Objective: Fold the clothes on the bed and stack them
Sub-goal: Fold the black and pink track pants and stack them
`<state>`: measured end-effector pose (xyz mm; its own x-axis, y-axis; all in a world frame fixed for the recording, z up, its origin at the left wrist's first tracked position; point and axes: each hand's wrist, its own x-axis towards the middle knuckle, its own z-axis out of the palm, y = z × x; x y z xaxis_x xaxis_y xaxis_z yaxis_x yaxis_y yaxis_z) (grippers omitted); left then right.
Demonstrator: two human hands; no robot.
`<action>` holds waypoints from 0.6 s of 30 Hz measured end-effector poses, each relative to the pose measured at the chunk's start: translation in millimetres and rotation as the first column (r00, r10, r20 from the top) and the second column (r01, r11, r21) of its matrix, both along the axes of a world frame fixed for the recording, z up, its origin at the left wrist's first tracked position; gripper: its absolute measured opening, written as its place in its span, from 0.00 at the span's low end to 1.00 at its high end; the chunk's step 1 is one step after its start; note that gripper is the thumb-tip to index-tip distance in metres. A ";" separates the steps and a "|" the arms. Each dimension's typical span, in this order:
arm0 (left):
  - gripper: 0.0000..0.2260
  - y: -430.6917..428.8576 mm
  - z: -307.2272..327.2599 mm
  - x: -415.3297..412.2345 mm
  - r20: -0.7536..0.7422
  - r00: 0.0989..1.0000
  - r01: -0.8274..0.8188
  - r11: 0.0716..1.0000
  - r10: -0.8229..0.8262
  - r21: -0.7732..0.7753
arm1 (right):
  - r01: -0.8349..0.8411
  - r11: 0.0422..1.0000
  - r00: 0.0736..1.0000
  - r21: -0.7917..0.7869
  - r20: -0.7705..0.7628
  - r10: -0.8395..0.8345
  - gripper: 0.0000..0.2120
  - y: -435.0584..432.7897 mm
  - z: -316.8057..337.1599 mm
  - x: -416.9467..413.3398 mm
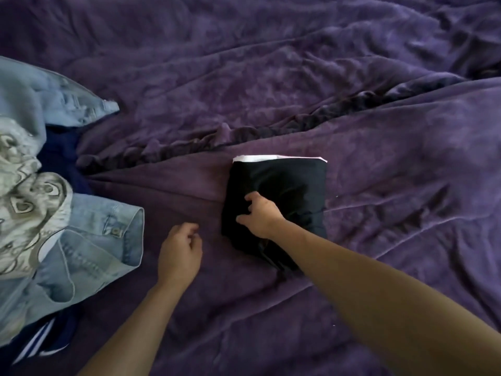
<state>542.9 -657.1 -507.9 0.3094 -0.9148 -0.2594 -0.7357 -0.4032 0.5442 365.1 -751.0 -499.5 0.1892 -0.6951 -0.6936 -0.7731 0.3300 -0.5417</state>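
A folded black garment [287, 185] lies in the middle of the bed, on top of a white folded piece [260, 158] whose edge shows along its far side. My right hand [260, 215] rests on the black garment's near left part, fingers pressing the cloth. My left hand [180, 253] hovers just left of it over the blanket, fingers loosely curled, holding nothing. At the left lies an unfolded heap: a light blue denim jacket [103, 240], a grey patterned cloth [27, 202] and a navy garment with white stripes [40, 340].
The bed is covered with a rumpled purple blanket [298, 77]; a ridge of folds runs diagonally from the heap toward the upper right. Flat blanket lies to the right of the folded stack and in front of it.
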 end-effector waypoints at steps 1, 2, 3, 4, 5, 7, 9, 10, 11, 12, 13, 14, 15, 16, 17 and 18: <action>0.10 -2.5 -2.5 -1.0 -0.004 1.000 -0.010 1.000 0.010 -0.003 | -0.003 1.000 1.000 -0.004 0.028 0.004 0.26 3.8 -4.1 -1.9; 0.10 -6.7 -3.9 -4.4 -0.008 1.000 -0.012 1.000 0.012 -0.014 | 0.021 0.998 0.998 -0.062 0.058 -0.017 0.23 8.2 -4.9 -8.9; 0.11 -13.1 -4.7 -10.4 -0.015 1.000 -0.006 1.000 0.005 -0.031 | 0.069 0.983 0.994 -0.168 0.090 -0.055 0.20 12.8 -2.7 -19.6; 0.12 -21.7 -4.1 -18.4 -0.027 1.000 0.007 0.999 -0.008 -0.047 | 0.121 0.947 0.991 -0.299 0.097 -0.096 0.17 16.5 0.2 -33.8; 0.14 -31.3 -3.1 -27.7 -0.043 0.999 0.022 0.998 -0.024 -0.056 | 0.147 0.887 0.989 -0.438 0.066 -0.132 0.16 19.4 2.8 -50.6; 0.19 -54.3 -0.7 -48.5 -0.036 0.997 0.058 0.995 -0.061 -0.078 | 0.064 0.758 0.976 -0.649 -0.116 -0.182 0.19 18.9 6.7 -86.2; 0.23 -79.5 -3.0 -68.0 0.096 0.988 0.127 0.986 -0.117 -0.108 | -0.028 0.772 0.934 -0.635 -0.292 -0.207 0.26 13.6 4.4 -112.8; 0.25 -91.7 -5.6 -77.0 0.189 0.967 0.193 0.975 -0.171 -0.105 | -0.032 0.811 0.916 -0.584 -0.343 -0.210 0.29 11.9 0.5 -118.8; 0.26 -102.1 -9.3 -85.2 0.275 0.928 0.282 0.956 -0.250 -0.084 | -0.037 0.836 0.904 -0.548 -0.375 -0.206 0.31 11.9 -5.3 -119.8; 0.28 -110.3 -15.8 -91.9 0.339 0.876 0.378 0.925 -0.344 -0.039 | -0.065 0.839 0.898 -0.540 -0.399 -0.187 0.32 14.3 -13.5 -116.9; 0.29 -116.4 -25.7 -96.6 0.377 0.823 0.453 0.892 -0.425 0.016 | -0.106 0.833 0.897 -0.542 -0.414 -0.155 0.33 19.1 -21.7 -110.8; 0.29 -120.4 -37.3 -98.7 0.390 0.787 0.491 0.868 -0.478 0.074 | -0.143 0.831 0.898 -0.537 -0.424 -0.119 0.34 24.8 -32.2 -104.0; 0.30 -122.5 -50.0 -98.4 0.389 0.772 0.495 0.860 -0.502 0.127 | -0.167 0.837 0.898 -0.522 -0.430 -0.089 0.35 30.9 -44.0 -98.2; 0.30 -123.3 -61.7 -96.2 0.386 0.772 0.478 0.862 -0.504 0.169 | -0.176 0.847 0.898 -0.502 -0.435 -0.071 0.35 35.8 -55.3 -93.7; 0.31 -122.9 -72.8 -93.1 0.390 0.773 0.460 0.866 -0.500 0.197 | -0.178 0.855 0.896 -0.487 -0.439 -0.063 0.35 39.1 -66.4 -91.3; 0.32 -121.9 -82.4 -90.4 0.404 0.767 0.453 0.866 -0.499 0.210 | -0.181 0.857 0.894 -0.483 -0.444 -0.061 0.35 40.9 -76.8 -90.6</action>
